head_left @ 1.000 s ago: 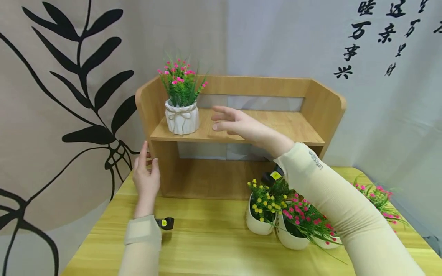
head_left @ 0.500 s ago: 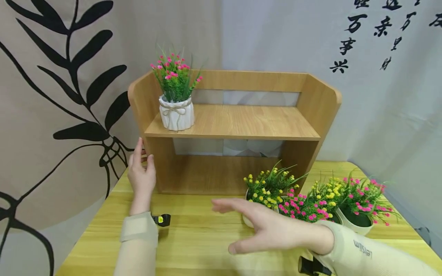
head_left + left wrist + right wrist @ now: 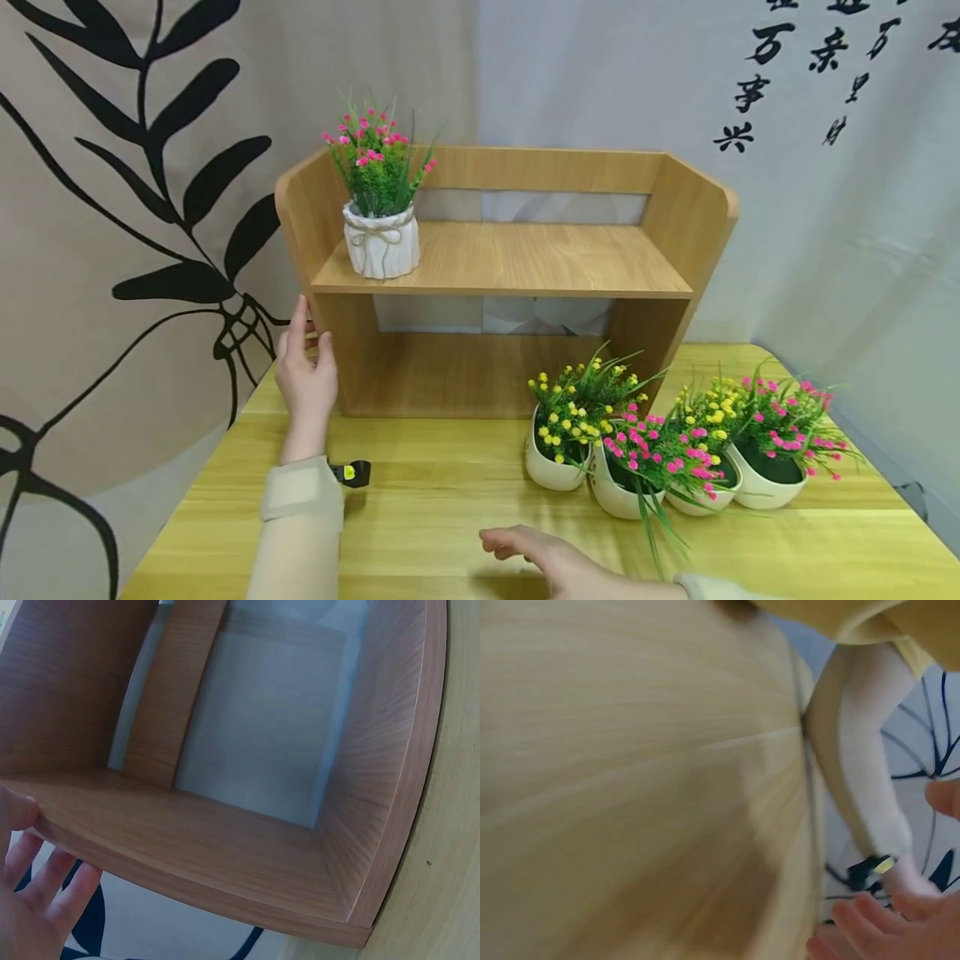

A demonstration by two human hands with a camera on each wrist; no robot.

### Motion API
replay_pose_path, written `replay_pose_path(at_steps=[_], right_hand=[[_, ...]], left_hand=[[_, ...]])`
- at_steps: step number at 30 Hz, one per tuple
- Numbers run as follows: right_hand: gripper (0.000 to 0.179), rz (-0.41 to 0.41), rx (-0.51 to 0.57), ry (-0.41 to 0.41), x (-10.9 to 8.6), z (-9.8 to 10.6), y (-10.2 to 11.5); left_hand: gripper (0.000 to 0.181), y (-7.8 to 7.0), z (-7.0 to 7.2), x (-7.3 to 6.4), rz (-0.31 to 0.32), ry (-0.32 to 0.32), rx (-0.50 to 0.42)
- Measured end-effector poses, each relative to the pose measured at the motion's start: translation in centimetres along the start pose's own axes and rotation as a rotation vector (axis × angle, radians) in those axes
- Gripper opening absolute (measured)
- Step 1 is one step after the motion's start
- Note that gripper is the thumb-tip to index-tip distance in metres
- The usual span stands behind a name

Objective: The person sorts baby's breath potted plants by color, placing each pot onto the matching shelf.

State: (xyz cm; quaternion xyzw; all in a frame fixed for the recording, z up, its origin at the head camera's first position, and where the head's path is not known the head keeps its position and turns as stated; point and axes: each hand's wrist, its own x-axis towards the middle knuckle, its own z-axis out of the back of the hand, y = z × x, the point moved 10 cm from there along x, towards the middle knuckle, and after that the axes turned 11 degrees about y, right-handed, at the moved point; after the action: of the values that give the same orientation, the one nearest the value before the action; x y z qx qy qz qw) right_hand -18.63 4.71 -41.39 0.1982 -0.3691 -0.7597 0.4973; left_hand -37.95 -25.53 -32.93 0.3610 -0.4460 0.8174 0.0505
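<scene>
In the head view a two-tier wooden desk shelf (image 3: 502,258) stands on the table. My left hand (image 3: 306,375) holds its left side panel, thumb at the front edge and the other fingers along the outer face. The left wrist view has the same hand (image 3: 34,892) at that panel (image 3: 187,855). On the upper tier, at the left, a white pot (image 3: 382,243) tied with twine carries pink flowers (image 3: 371,158). My right hand (image 3: 558,562) hovers low over the front of the table, fingers loosely bent, with nothing in it.
Several white pots with yellow (image 3: 573,417) and pink flowers (image 3: 660,450) cluster on the wooden table (image 3: 427,492), right of the middle and before the shelf's right side. A curtain (image 3: 847,233) with black writing and a leaf print hangs behind.
My right hand has moved from beside the pot on the upper tier down to the front of the table. The left hand stays at the side panel. The head view has shifted slightly.
</scene>
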Motion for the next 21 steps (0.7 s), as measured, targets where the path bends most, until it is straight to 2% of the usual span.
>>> replay_pose_path(at_steps=[4, 6, 10, 14, 18, 21], right_hand=[[0.06, -0.141, 0.17, -0.138, -1.3, 1.1, -1.7], [0.06, -0.17, 0.193, -0.21, -1.9, 1.7, -2.2], [0.062, -0.178, 0.142, -0.343, -3.3, 3.2, -2.4], [0.067, -0.226, 0.093, -0.451, -5.2, 4.3, -3.0], [0.071, -0.307, 0.032, -0.498, -6.9, 4.8, -3.6], [0.078, -0.42, 0.014, -0.509, -8.0, 5.1, -4.2]], left_hand=[[0.063, 0.0, -0.1, 0.0, 0.01, 0.006, -0.004], [0.063, 0.1, 0.0, 0.0, 0.015, 0.005, -0.005], [0.063, 0.0, 0.0, 0.0, 0.014, 0.008, -0.008], [0.063, -0.1, -0.2, 0.0, 0.013, 0.013, -0.007], [0.063, 0.0, -0.2, 0.0, 0.015, 0.009, -0.013], [0.063, 0.2, -0.2, 0.0, 0.011, 0.006, -0.017]])
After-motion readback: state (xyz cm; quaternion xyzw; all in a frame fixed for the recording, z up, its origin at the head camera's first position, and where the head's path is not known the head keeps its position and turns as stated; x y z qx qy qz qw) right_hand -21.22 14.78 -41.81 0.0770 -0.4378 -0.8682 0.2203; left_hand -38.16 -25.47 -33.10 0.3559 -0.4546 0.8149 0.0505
